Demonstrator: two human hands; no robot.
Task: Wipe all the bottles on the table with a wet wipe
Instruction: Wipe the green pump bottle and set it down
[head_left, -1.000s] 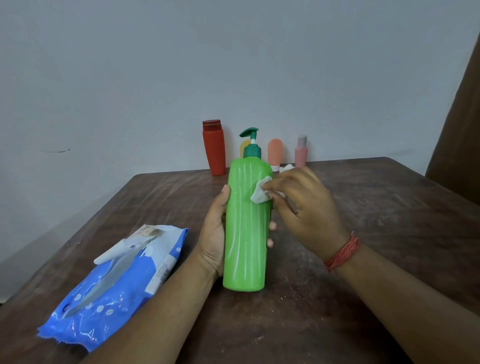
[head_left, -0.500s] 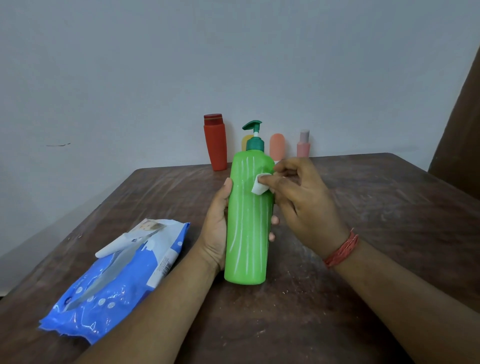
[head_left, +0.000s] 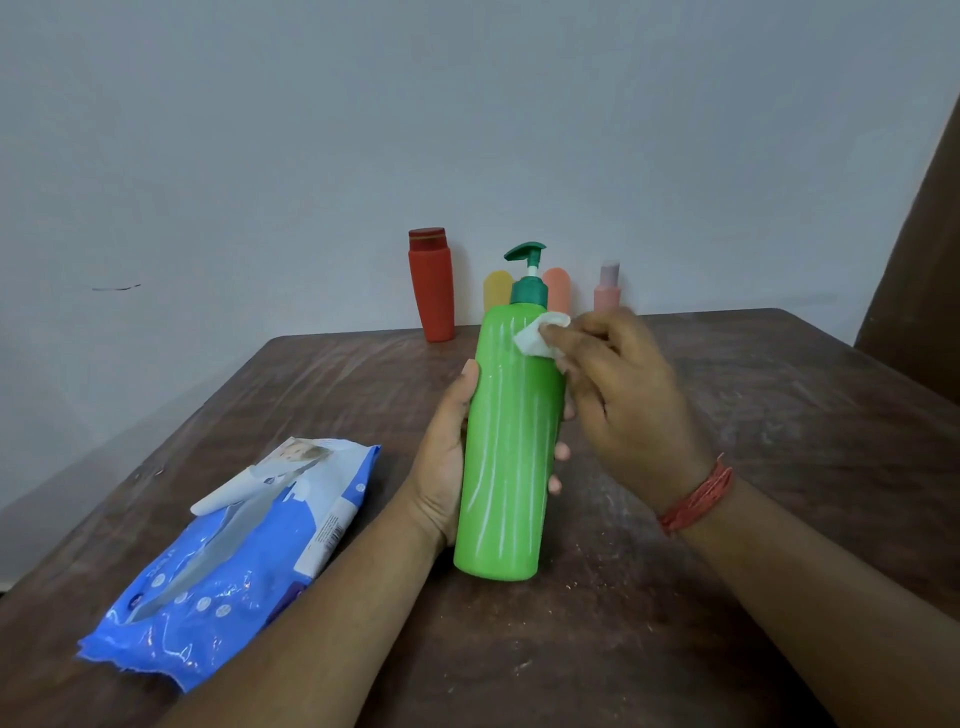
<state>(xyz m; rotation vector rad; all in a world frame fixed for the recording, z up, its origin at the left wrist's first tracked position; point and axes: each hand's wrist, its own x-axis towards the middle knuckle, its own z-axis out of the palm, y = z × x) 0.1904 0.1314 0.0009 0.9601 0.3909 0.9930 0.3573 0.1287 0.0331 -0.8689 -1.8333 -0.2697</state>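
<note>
I am seeing bare table (head_left: 753, 415) lying to the right of my right hand (head_left: 628, 410), with nothing standing there. To the left, the blue wet wipe pack (head_left: 234, 561) is taking up the near-left tabletop. Along the far edge, the red bottle (head_left: 431, 286), yellow bottle (head_left: 496, 291), orange bottle (head_left: 558, 288) and pink bottle (head_left: 608, 288) are lining the wall, partly blocked by the green pump bottle (head_left: 509, 441) standing mid-table.

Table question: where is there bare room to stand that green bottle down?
The table shows bare wood right of the right hand, and between the wipes pack and the red bottle. The back edge is crowded with small bottles.
</note>
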